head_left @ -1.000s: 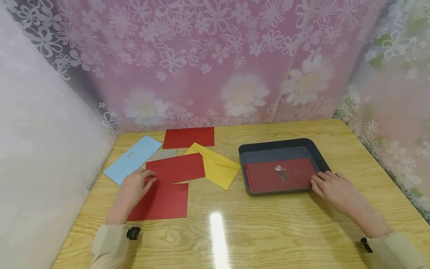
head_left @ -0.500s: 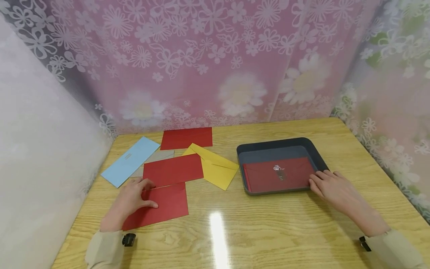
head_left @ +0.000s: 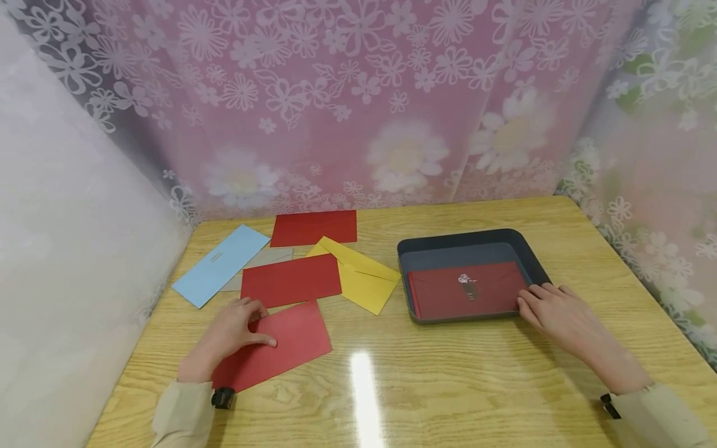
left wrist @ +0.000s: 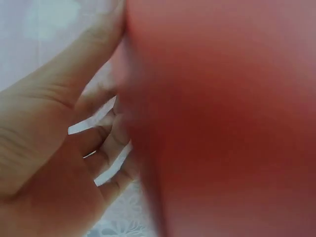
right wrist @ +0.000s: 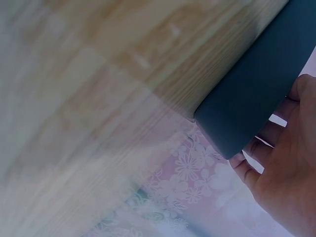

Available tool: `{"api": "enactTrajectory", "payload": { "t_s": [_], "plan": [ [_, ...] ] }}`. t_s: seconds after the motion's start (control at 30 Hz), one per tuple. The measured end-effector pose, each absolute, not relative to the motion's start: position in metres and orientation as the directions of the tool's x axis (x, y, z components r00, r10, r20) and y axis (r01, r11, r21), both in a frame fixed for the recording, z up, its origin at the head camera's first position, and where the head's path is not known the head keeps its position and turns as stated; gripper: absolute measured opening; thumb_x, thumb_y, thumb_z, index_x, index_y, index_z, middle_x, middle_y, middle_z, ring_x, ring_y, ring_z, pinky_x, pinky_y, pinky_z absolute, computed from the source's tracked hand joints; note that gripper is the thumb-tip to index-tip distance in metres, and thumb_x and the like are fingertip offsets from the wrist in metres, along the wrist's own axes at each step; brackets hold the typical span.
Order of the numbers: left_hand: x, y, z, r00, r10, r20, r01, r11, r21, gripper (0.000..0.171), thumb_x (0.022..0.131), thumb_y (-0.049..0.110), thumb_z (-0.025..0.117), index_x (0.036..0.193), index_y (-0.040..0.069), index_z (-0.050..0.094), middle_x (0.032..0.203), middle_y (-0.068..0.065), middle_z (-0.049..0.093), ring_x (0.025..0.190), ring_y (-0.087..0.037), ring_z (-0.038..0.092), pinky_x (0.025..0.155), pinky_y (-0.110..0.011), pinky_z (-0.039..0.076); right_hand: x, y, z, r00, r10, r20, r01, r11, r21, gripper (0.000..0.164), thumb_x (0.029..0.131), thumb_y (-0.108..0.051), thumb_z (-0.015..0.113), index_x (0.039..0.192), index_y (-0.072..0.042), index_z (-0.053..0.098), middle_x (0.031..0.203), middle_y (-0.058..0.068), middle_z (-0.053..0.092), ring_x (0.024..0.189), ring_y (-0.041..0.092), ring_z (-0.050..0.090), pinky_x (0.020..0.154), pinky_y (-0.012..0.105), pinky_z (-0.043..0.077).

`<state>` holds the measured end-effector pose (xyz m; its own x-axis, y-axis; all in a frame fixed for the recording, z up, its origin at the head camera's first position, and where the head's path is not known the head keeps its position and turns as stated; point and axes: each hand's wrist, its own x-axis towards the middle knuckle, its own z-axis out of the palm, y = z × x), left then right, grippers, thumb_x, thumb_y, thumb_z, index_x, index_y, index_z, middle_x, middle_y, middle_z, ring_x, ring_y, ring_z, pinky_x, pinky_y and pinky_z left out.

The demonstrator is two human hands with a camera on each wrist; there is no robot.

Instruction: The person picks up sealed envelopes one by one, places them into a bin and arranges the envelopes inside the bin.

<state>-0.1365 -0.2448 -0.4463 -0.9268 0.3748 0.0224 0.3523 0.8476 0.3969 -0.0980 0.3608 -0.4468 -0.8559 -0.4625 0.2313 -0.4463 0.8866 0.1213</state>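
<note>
Nearest on the wood-grain desk (head_left: 448, 379), the left hand (head_left: 231, 335) pinches a red envelope (head_left: 302, 333) along its far-left edge, thumb on the upper face, other fingers behind; whether the envelope is wholly off the desk cannot be told. The right hand (head_left: 566, 320) has its fingers hooked on the near right corner of a dark grey tray (head_left: 448, 255). Inside, toward the near wall, lies a dark red envelope (head_left: 495, 289) with a white flower print. Beyond the left hand, a second red envelope (head_left: 294, 280) overlaps a yellow envelope (head_left: 370, 286) and a grey envelope (head_left: 271, 256); a light blue envelope (head_left: 221, 264) slants at left. Farthest, another red envelope (head_left: 313, 228) lies near the flowered pink curtain (head_left: 347, 112).
</note>
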Motion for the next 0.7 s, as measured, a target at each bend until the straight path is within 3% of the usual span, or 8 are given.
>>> {"api": "enactTrajectory", "payload": {
  "t_s": [0.13,0.23,0.47,0.7],
  "plan": [
    [-0.138,-0.241,-0.448,-0.930,0.364,0.061,0.347,0.806,0.479,0.041,0.078,0.035,0.088,0.102,0.015,0.061,0.092,0.006,0.063,0.083,-0.012,0.056,0.072,-0.032,0.050,-0.098,0.362,-0.448,-0.845,-0.476,0.246,-0.456,0.880,0.135,0.024,0.093,-0.016,0.066,0.110,-0.001,0.073,0.101,0.014,0.069,0.093,0.035,0.066,0.079,0.056,0.051],
    [-0.140,-0.237,-0.446,-0.912,0.384,0.146,0.405,0.780,0.476,0.030,0.086,0.026,0.081,0.108,0.017,0.062,0.099,0.006,0.068,0.086,-0.012,0.062,0.075,-0.034,0.053,-0.098,0.362,-0.449,-0.831,-0.489,0.266,-0.466,0.872,0.147,0.022,0.094,-0.016,0.066,0.108,-0.001,0.073,0.099,0.013,0.068,0.091,0.035,0.066,0.077,0.055,0.051],
    [-0.144,-0.219,-0.432,-0.842,0.383,0.380,0.508,0.799,0.321,0.018,0.096,0.020,0.072,0.111,0.012,0.065,0.103,-0.003,0.070,0.092,-0.021,0.066,0.079,-0.042,0.057,-0.097,0.361,-0.447,-0.833,-0.487,0.261,-0.465,0.873,0.145,0.021,0.093,-0.014,0.066,0.108,0.000,0.073,0.099,0.014,0.068,0.091,0.036,0.066,0.077,0.055,0.051],
    [-0.156,-0.195,-0.412,-0.718,0.434,0.544,0.576,0.809,0.116,0.012,0.098,0.020,0.069,0.102,0.009,0.066,0.096,-0.007,0.066,0.092,-0.026,0.062,0.079,-0.043,0.051,-0.098,0.359,-0.446,-0.850,-0.464,0.247,-0.446,0.886,0.129,0.022,0.092,-0.015,0.068,0.108,0.000,0.073,0.098,0.014,0.068,0.091,0.036,0.066,0.078,0.056,0.051]
  ]
}}
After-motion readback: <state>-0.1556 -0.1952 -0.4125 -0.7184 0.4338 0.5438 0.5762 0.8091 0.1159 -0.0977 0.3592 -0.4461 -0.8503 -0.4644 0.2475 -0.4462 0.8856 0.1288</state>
